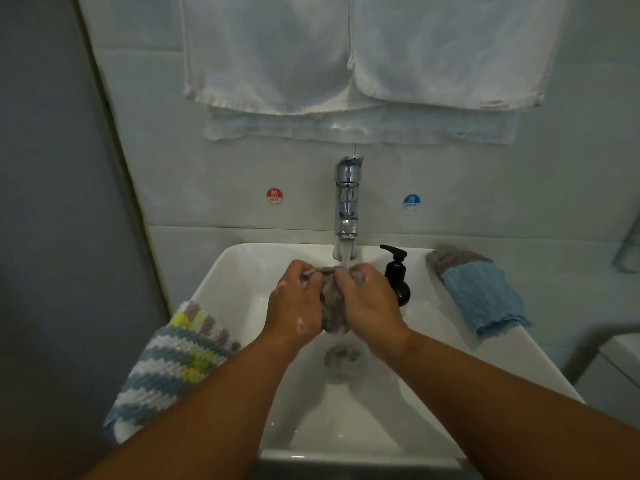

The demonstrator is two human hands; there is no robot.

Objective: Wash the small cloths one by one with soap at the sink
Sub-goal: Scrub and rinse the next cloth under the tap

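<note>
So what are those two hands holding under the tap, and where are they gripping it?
A small bunched grey fabric cloth. The left hand grips its left side, the right hand its right side, both curling over its top edge.

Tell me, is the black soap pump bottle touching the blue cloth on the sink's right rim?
Apart. The head view shows a strip of bare white sink rim between the black soap pump bottle and the blue cloth.
</note>
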